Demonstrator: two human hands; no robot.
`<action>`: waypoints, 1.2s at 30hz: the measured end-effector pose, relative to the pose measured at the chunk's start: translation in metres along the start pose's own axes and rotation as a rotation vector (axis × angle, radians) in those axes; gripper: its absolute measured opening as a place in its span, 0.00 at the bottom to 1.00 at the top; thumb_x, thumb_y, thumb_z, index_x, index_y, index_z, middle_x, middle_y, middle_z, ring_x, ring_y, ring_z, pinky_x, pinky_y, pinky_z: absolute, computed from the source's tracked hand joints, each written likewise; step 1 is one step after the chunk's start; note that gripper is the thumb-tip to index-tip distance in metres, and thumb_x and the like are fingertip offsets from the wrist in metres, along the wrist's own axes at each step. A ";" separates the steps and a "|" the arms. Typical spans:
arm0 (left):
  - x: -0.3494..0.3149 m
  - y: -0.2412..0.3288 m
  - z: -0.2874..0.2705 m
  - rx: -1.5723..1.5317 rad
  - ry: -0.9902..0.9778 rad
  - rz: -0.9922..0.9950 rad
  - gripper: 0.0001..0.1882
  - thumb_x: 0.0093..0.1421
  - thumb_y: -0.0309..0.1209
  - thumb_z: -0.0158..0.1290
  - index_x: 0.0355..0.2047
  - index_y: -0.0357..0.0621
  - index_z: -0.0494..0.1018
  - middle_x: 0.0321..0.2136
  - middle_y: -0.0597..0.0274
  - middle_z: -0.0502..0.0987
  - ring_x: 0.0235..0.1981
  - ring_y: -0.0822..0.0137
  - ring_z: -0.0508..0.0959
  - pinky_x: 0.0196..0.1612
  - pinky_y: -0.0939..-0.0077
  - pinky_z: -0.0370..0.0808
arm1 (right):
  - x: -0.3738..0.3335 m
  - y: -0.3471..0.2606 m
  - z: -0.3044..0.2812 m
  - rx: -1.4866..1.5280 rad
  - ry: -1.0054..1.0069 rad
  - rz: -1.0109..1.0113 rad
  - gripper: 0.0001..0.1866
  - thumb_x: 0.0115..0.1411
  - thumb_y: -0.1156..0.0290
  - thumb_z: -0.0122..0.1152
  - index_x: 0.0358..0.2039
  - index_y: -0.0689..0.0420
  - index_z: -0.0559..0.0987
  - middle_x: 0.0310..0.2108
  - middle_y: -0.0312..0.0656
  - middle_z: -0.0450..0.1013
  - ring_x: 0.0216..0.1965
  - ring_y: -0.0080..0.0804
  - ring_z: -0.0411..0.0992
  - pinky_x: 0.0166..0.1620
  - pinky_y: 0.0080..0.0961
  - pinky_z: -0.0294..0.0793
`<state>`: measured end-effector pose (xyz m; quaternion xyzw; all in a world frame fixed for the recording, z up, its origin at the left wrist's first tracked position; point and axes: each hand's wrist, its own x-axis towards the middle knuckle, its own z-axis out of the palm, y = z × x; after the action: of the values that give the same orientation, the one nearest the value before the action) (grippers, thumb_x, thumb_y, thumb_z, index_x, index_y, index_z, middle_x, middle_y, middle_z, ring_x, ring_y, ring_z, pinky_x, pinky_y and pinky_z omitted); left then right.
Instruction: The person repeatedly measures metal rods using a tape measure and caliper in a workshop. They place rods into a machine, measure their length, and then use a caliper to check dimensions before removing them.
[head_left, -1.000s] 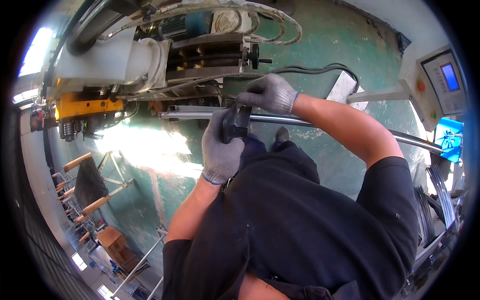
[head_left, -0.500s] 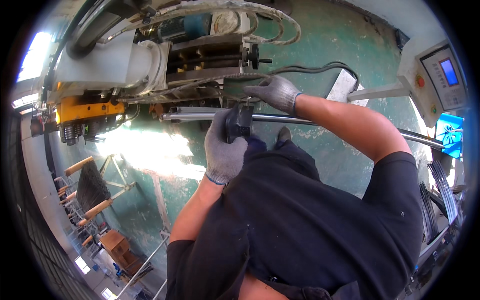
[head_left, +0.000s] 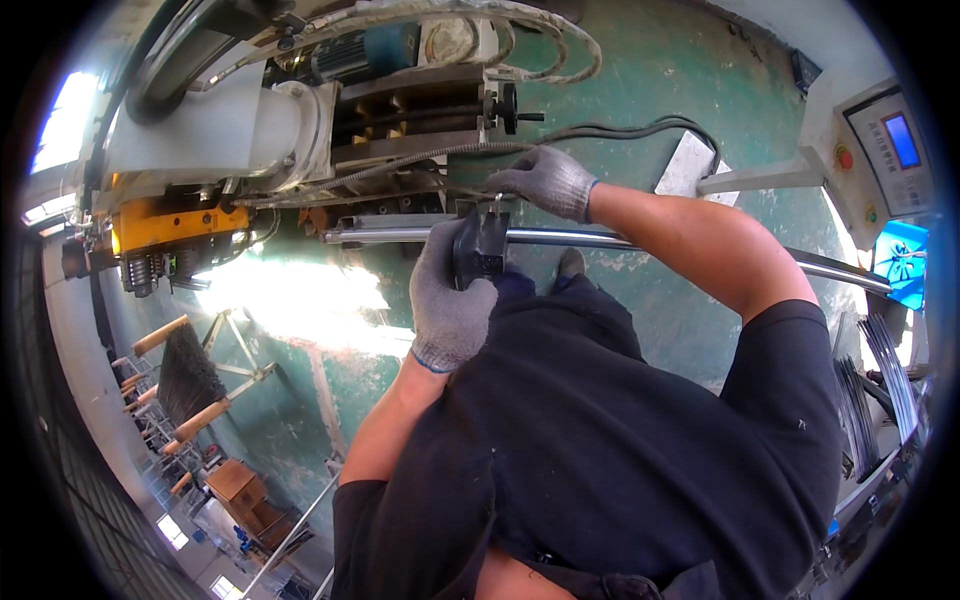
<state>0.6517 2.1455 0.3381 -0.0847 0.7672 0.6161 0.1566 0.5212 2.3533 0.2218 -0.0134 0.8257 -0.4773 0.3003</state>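
So my left hand (head_left: 452, 300) grips the black clamp (head_left: 480, 250) on the steel tube (head_left: 600, 240), right hand (head_left: 545, 180) curled just above; next it wants tightening, I reckon.

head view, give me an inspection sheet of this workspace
surface: green painted floor, worn and scuffed.
job's things: long shiny metal tube running level out of the grey machine; black clamp block sits on it.
clutter: bundle of dark rods at right; wooden box and rack with wooden handles at lower left.
grippers: left hand, gloved, grips the clamp block; right hand, gloved, just above the tube at the machine.
cables: black cable across the floor; hoses looped on the machine.
surroundings: control panel with blue screen at right.
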 end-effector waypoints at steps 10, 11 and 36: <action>-0.001 -0.026 -0.003 0.045 0.028 0.130 0.37 0.54 0.13 0.48 0.68 0.34 0.73 0.54 0.61 0.80 0.52 0.72 0.80 0.55 0.79 0.78 | -0.012 -0.018 -0.008 -0.079 0.000 -0.012 0.35 0.68 0.37 0.74 0.47 0.64 0.94 0.38 0.56 0.89 0.39 0.44 0.87 0.51 0.44 0.84; 0.000 -0.026 -0.003 0.034 0.026 0.120 0.37 0.54 0.13 0.48 0.68 0.34 0.73 0.54 0.61 0.80 0.52 0.72 0.80 0.56 0.79 0.78 | -0.010 -0.015 -0.006 -0.074 0.016 -0.029 0.37 0.68 0.35 0.74 0.44 0.64 0.94 0.36 0.56 0.88 0.37 0.46 0.86 0.50 0.45 0.83; 0.007 -0.009 -0.005 0.011 0.037 -0.001 0.32 0.54 0.14 0.52 0.62 0.35 0.77 0.47 0.57 0.84 0.48 0.69 0.81 0.57 0.74 0.79 | -0.004 -0.004 0.001 -0.007 -0.002 -0.028 0.42 0.66 0.27 0.72 0.40 0.62 0.94 0.33 0.57 0.87 0.35 0.53 0.84 0.48 0.47 0.83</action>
<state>0.6470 2.1391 0.3284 -0.0955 0.7735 0.6100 0.1432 0.5241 2.3517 0.2266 -0.0265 0.8267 -0.4788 0.2943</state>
